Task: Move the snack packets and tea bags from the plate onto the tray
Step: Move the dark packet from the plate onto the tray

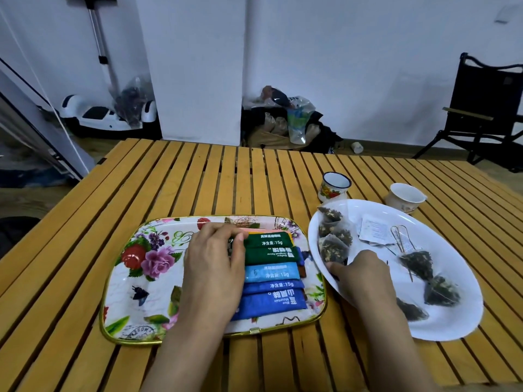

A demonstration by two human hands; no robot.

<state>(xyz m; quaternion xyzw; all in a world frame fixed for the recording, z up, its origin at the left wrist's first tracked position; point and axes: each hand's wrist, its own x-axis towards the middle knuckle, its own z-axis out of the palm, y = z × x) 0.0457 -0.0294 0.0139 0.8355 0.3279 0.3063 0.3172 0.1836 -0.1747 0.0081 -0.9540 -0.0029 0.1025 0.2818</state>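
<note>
A floral tray (135,278) with a gold rim lies in front of me. A row of packets lies on it: green packets (268,247) at the top, blue packets (273,290) below. My left hand (213,267) rests on their left ends, its fingers curled over the top green one. To the right stands a white plate (452,264) with several pyramid tea bags (334,236) and their paper tags. My right hand (359,273) reaches into the plate's near left side, fingers curled at a tea bag; the grip is hidden by the hand.
The slatted wooden table (198,179) carries a small flowered enamel cup (335,186) and a white cup (406,196) behind the plate. A black folding chair (486,108) stands at the far right. Bags and a hoverboard lie by the wall.
</note>
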